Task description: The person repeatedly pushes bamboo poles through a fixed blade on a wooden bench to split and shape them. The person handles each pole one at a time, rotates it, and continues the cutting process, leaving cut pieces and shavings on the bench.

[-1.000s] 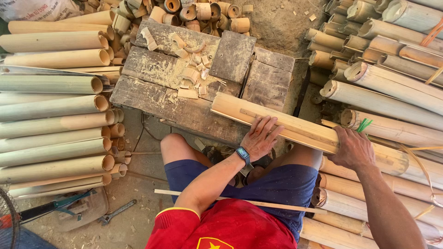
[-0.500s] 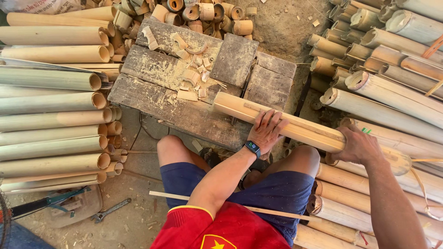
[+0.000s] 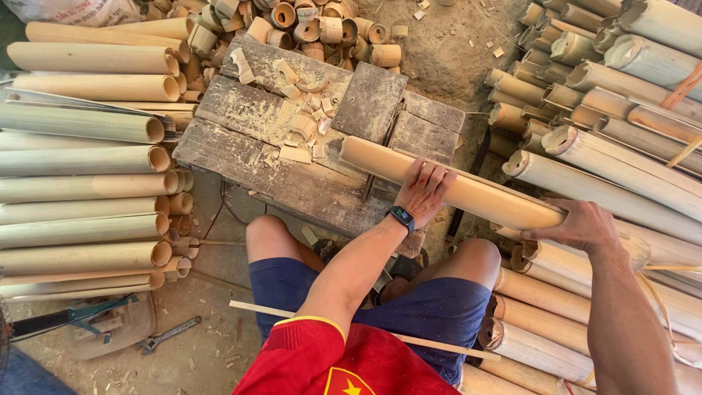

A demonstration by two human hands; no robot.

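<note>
Pale yellow bamboo pole (image 3: 453,186), grey weathered wooden block (image 3: 292,146), red shirt (image 3: 329,362), navy shorts (image 3: 431,314), black wristwatch (image 3: 401,217)

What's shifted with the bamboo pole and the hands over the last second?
The pale split bamboo pole slid forward-left across the grey wooden chopping block. The left hand still presses on it; the right hand still grips its near end. Stacks are unchanged.
</note>
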